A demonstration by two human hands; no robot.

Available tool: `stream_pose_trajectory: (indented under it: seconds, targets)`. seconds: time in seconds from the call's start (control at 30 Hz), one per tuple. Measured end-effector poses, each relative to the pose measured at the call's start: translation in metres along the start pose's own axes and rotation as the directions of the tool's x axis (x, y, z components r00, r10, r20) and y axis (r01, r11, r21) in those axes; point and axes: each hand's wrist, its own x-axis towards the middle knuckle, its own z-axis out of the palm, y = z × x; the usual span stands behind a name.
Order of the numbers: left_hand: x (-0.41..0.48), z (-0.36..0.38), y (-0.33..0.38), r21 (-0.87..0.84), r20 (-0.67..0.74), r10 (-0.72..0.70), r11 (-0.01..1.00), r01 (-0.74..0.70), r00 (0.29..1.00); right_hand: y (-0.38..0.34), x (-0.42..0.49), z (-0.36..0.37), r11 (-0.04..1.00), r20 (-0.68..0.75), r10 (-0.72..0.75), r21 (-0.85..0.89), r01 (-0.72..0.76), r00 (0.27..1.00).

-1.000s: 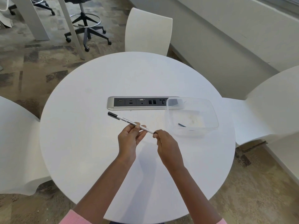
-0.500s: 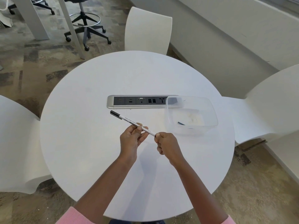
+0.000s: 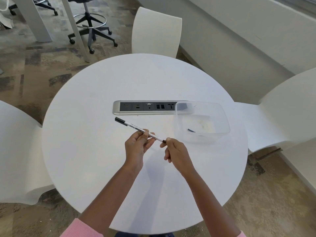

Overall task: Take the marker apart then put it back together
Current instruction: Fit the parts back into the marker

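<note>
Two pinches hold the marker (image 3: pixel 130 125): left hand (image 3: pixel 136 148) at mid-barrel, right hand (image 3: pixel 177 152) covering most of its dark near end.

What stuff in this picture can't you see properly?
All from the head view:
Marker, near end: the right hand pinches it, so its fingers hide whether a cap or a tip is there.
Marker's print: partly covered by the left hand, the rest too small to read.
Small dark piece in the clear tub: too small to identify.
Socket panel, right end: behind the tub's wall.
</note>
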Motion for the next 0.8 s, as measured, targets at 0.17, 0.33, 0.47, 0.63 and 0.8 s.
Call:
stream_pose_trajectory:
  seconds: [0.17, 0.33, 0.47, 0.63, 0.8]
  targets:
    - [0.001, -0.001, 0.001, -0.003, -0.022, 0.01, 1.0, -0.01, 1.0, 0.014, -0.005, 0.005, 0.906, -0.077, -0.302, -0.333, 0.261, 0.95]
    - [0.0, -0.002, -0.001, 0.001, -0.02, -0.007, 1.0, 0.007, 1.0, 0.012, -0.003, 0.008, 0.754, -0.035, -0.441, -0.556, 0.35, 0.897]
    - [0.0, -0.004, -0.003, 0.016, -0.021, -0.014, 1.0, 0.014, 1.0, 0.01, -0.004, 0.01, 0.781, -0.024, -0.428, -0.512, 0.356, 0.904]
    - [0.002, -0.007, -0.005, 0.09, 0.013, -0.019, 0.996, 0.018, 1.0, 0.009, -0.001, 0.01, 0.97, -0.051, -0.165, -0.19, 0.152, 0.985]
    - [0.005, -0.011, -0.01, 0.148, 0.032, -0.042, 0.988, 0.037, 0.999, 0.014, 0.001, 0.008, 0.999, -0.01, 0.024, 0.043, -0.024, 1.0]
